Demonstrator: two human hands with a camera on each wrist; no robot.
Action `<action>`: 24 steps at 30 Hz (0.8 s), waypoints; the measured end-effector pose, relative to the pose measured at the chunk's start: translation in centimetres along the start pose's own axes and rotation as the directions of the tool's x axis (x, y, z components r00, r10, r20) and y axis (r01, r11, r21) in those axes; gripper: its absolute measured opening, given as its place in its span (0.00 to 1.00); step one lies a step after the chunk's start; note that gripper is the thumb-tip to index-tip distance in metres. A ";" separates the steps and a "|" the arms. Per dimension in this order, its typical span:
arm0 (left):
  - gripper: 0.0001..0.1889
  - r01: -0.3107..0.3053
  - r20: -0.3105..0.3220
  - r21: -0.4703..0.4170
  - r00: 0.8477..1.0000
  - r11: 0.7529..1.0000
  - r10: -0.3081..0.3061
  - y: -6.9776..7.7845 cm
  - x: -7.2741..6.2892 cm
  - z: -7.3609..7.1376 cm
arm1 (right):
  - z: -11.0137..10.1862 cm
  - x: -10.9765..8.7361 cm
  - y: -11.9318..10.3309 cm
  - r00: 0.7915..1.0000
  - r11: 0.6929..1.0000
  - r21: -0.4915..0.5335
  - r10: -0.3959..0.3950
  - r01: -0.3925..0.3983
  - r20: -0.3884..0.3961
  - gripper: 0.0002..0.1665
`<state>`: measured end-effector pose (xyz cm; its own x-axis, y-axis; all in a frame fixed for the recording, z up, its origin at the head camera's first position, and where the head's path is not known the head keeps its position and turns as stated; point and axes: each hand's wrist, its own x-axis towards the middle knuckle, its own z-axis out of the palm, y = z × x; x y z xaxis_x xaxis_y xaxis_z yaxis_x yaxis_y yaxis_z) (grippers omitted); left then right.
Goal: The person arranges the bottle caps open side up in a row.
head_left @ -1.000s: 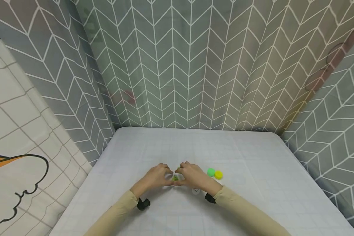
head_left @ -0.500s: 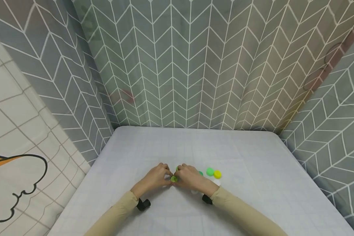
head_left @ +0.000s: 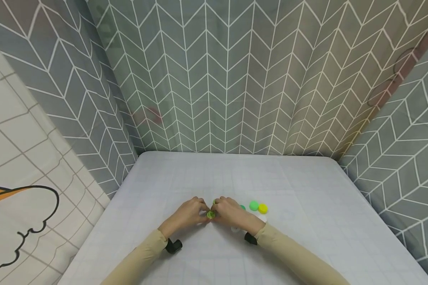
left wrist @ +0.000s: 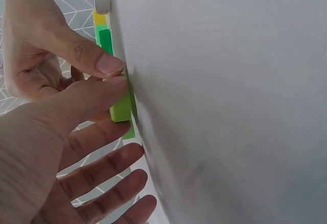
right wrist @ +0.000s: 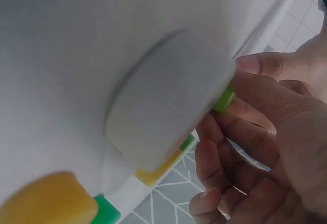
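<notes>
A small lime-green disc with a patterned top is between my two hands, low over the white table. My left hand pinches it between thumb and index finger, the other fingers spread in the left wrist view. From the right, my right hand grips the same disc with thumb and index finger, its other fingers curled. Fingertips hide part of the disc. Just behind my right fingers a second lime-green piece shows partly.
Right of my right hand lie a light green disc, a yellow disc and a partly hidden darker green one. A white disc is close to the right wrist camera. Patterned curtains hang behind the table.
My right hand has closed in on the lime-green disc and its fingers have drawn together. The disc's top shows more fully between the hands. My left hand stays nearly in place.
</notes>
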<state>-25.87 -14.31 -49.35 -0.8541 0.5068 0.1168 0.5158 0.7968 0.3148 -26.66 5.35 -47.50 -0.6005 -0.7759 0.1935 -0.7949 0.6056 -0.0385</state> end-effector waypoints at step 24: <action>0.14 0.009 -0.045 -0.154 0.999 0.988 -0.016 0.9 -0.2 -1.5 | -1.7 -0.3 0.2 0.997 0.988 0.155 0.025 -0.014 -0.067 0.11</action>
<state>-25.32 -14.21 -47.74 -0.8644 0.4787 0.1539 0.4918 0.7410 0.4573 -26.49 6.04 -45.87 -0.6127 -0.7470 0.2580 -0.7903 0.5815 -0.1931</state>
